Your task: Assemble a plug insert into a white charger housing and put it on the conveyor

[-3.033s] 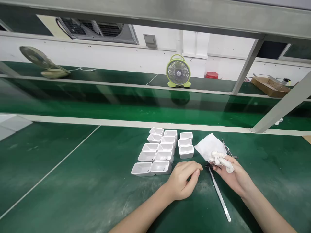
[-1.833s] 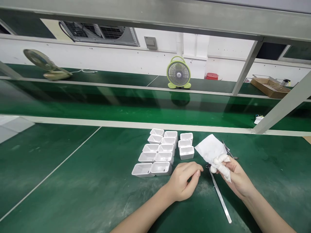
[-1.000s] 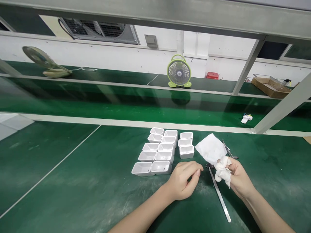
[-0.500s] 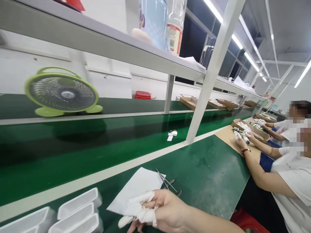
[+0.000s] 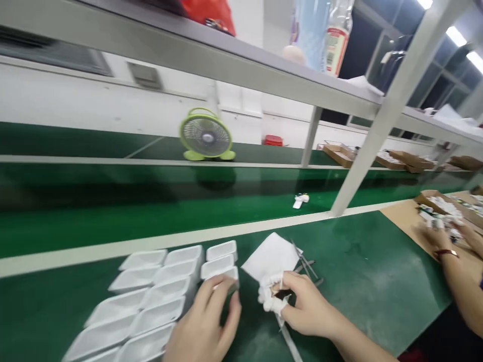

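Observation:
My left hand (image 5: 206,319) is over the nearest of the small white trays (image 5: 222,250), fingers bent and tips drawn together at its edge. Anything between those tips is too small to make out. White coverings wrap the fingers of my right hand (image 5: 302,304), which curl inward at the near corner of a white paper sheet (image 5: 273,254). What they hold is hidden. A narrow pale strip (image 5: 290,342) runs below this hand; whether it is gripped cannot be seen. Tweezers (image 5: 306,262) and another dark-handled tool lie by the paper's right side.
Larger white trays (image 5: 124,304) stand in rows at left. Across the green channel are a green fan (image 5: 207,137) and a red stool (image 5: 273,140). A small white part (image 5: 301,200) lies in the channel. A slanted post (image 5: 372,146) rises ahead. A co-worker's hands (image 5: 439,234) work at right.
The view has turned left and down, bringing more trays in. My left hand has come into plain sight over the small trays. My right hand is now by the paper's near corner.

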Tool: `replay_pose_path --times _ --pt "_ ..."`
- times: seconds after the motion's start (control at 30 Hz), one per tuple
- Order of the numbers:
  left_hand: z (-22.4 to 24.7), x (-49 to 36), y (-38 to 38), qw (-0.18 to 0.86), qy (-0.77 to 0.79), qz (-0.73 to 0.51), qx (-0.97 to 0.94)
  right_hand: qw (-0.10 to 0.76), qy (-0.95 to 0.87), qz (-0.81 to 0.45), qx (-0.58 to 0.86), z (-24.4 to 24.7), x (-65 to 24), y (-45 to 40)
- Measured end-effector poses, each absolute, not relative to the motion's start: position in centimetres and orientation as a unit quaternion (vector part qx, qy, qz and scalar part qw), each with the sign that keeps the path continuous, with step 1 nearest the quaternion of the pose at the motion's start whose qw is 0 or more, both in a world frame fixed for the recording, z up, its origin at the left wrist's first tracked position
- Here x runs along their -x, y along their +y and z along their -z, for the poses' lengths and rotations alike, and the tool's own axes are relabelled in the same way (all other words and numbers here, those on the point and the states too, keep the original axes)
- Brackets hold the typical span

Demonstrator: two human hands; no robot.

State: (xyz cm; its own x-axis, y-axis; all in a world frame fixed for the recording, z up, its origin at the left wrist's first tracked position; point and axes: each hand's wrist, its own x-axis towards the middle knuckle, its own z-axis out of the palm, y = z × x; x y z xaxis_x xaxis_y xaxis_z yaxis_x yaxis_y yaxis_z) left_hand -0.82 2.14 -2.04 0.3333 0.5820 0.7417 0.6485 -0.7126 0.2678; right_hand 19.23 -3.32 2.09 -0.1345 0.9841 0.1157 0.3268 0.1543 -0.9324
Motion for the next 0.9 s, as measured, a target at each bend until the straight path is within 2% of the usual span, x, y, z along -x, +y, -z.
replay_pose_path --times 0.13,0.27,0.5,0.73,0.9 --pt "1.2 0.3 1.4 0.043 -0.459 0.330 0.824 0.322 -0.742 -0.315 0.497 -1.0 -19.2 -4.1" --pt "0.9 -0.3 0.7 -0.003 -0.505 0.235 0.831 0.295 -0.778 -0.284 0.476 -0.1 -19.9 -4.2" --pt "0.8 -0.8 0.8 -0.012 -0.535 0.171 0.827 0.200 -0.852 -0.206 0.437 0.5 -19.6 -3.5" --pt "0.8 -0.9 0.6 -0.034 -0.516 0.186 0.835 0.201 -0.845 -0.255 0.425 -2.1 -19.4 -4.9" --pt "0.6 -0.9 0.5 -0.044 -0.520 0.180 0.834 0.223 -0.809 -0.189 0.510 -2.6 -22.3 -0.1"
